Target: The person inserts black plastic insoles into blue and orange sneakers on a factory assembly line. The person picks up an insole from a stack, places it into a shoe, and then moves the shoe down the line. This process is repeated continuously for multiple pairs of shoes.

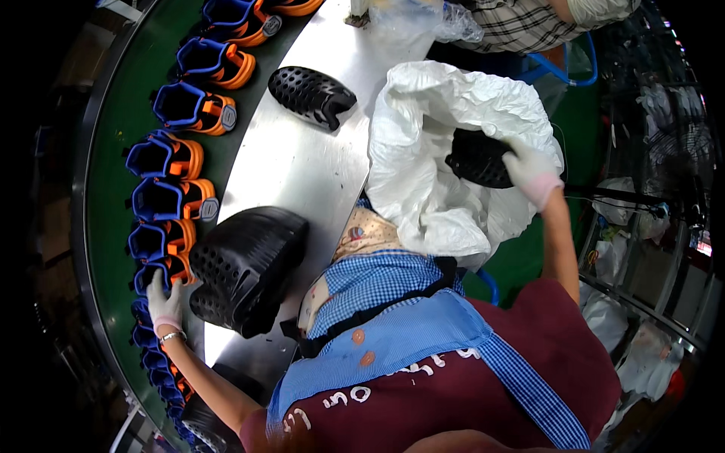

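My right hand (pixel 531 174), in a white glove, is closed on a black perforated plastic shoe insert (pixel 481 158) inside the mouth of a large white sack (pixel 408 151). At the left, my left hand (pixel 164 303), also gloved, has thumb and fingers apart and reaches a blue, black and orange shoe (pixel 181 269) in a row; its fingertips partly overlap the shoe's opening. Between my hands, nested black shoe inserts (pixel 249 264) lie on the metal table (pixel 325 162). Farther up the table rests a single black insert (pixel 312 97).
Several similar shoes (pixel 195 108) line the green conveyor belt (pixel 113 189) along the left. More black inserts (pixel 215 423) sit by my left forearm. Another person in a plaid garment (pixel 521 26) is at the far side, near clear plastic bags (pixel 423 19). Racks (pixel 642 302) with bags stand at right.
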The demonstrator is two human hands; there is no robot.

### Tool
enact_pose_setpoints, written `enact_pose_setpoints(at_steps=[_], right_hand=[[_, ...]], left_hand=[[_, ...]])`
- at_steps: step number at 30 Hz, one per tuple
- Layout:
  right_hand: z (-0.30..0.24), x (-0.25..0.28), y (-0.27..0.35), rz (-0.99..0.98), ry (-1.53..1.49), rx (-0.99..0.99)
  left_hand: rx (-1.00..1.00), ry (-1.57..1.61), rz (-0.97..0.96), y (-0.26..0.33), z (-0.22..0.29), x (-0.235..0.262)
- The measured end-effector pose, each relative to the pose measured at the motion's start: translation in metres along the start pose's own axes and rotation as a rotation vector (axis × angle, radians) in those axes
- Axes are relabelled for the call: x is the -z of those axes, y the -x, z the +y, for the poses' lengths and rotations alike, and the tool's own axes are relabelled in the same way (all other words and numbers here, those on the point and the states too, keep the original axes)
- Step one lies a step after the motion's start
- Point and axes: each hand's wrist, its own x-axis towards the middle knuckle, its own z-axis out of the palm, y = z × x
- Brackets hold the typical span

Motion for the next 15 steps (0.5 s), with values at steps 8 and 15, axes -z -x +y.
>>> enact_pose_setpoints(at_steps=[8, 15], right_hand=[[-0.092, 0.039, 0.039, 0.072, -0.510, 0.368], [-0.157, 0.025, 0.044, -0.246, -0.721, 0.535]], left_hand=[[-0.519, 0.328, 0.424, 0.097, 0.292, 0.133], [-0.960, 0.404, 0.388, 0.091, 0.409, 0.051]])
